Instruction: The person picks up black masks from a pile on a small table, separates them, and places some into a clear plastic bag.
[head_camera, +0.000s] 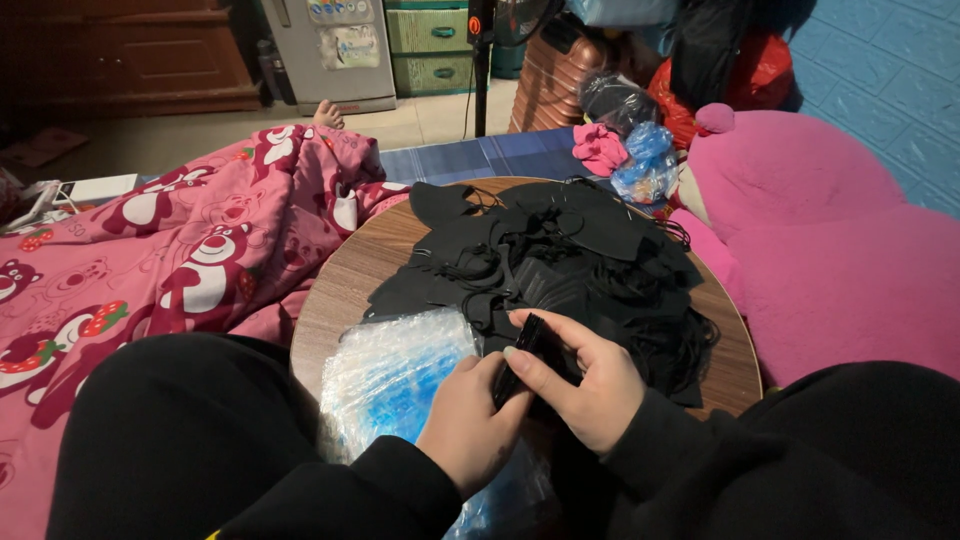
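Note:
Both of my hands meet at the near edge of a round wooden table (345, 275). My left hand (470, 420) and my right hand (585, 385) together pinch a folded black face mask (522, 350) held upright between the fingers. Just beyond lies a big heap of black face masks (560, 260) with tangled ear loops. Under my left hand rests a stack of clear plastic bags with blue print (395, 375).
A pink blanket with bear figures (190, 250) covers a person at left, a bare foot (327, 113) showing. A large pink plush (810, 230) sits at right. Behind stand a brown suitcase (550, 80), a fan pole (481, 70) and bags.

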